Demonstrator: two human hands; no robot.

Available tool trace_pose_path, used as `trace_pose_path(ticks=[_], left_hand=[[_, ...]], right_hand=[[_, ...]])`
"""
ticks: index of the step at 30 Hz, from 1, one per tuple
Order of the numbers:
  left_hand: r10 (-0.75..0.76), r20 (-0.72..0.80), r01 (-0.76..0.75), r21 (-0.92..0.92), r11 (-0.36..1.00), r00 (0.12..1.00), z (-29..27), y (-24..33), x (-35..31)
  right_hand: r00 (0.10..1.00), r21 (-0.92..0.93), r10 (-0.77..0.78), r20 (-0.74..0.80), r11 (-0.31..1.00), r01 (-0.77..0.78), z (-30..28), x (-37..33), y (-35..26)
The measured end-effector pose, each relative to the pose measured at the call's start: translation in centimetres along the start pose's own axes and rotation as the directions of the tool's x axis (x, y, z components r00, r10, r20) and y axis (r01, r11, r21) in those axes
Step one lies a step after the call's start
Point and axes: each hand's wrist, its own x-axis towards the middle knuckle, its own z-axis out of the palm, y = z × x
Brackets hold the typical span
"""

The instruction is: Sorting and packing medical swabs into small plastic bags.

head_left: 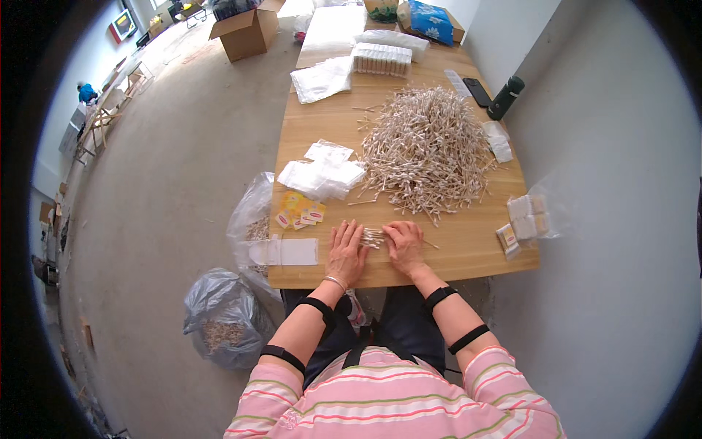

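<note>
Filling the middle of the view, the wooden table (461,252) carries a heap of cotton swabs (431,146), with a strip of wood on the heap's near side giving the hands room to move. Left of the heap, thin white sachets (322,175) spread toward the table's left edge. On the near side of the heap, the left hand (346,252) and right hand (404,246) stand apart, palms down, fingers at opposite ends of a small swab bundle (374,238) (whether they close tightly on it, I cannot tell). Right of the heap and nearer the person, wrapped packs (521,208) sit by the right edge; on its near left lie yellow cards (298,212). Smallest, a loose swab (431,245) lies straight nearward of the heap, just beside the right hand.
</note>
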Motion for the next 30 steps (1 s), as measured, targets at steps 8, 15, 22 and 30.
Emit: trace_pose_path(ticks=[8,15,22,30], left_hand=[[-0.100,-0.006,0.097,-0.177,0.979,0.995,0.3,-0.3,-0.3],[-0.074,0.001,0.073,-0.210,0.975,0.997,-0.6,0.1,-0.5],[-0.051,0.048,0.064,-0.339,0.939,0.998,-1.5,-0.5,-1.1],[0.032,0.026,-0.024,-0.258,0.966,0.999,-0.3,-0.8,-0.3]], right_hand=[[0.983,-0.163,0.137,-0.125,0.974,-0.157,-0.6,0.5,2.3],[0.940,-0.330,0.222,-0.258,0.894,-0.302,-1.5,0.3,1.7],[0.808,-0.264,0.525,-0.268,0.766,-0.586,-3.9,-3.9,1.4],[0.900,-0.028,0.433,-0.053,0.900,-0.434,-2.5,-3.6,2.3]])
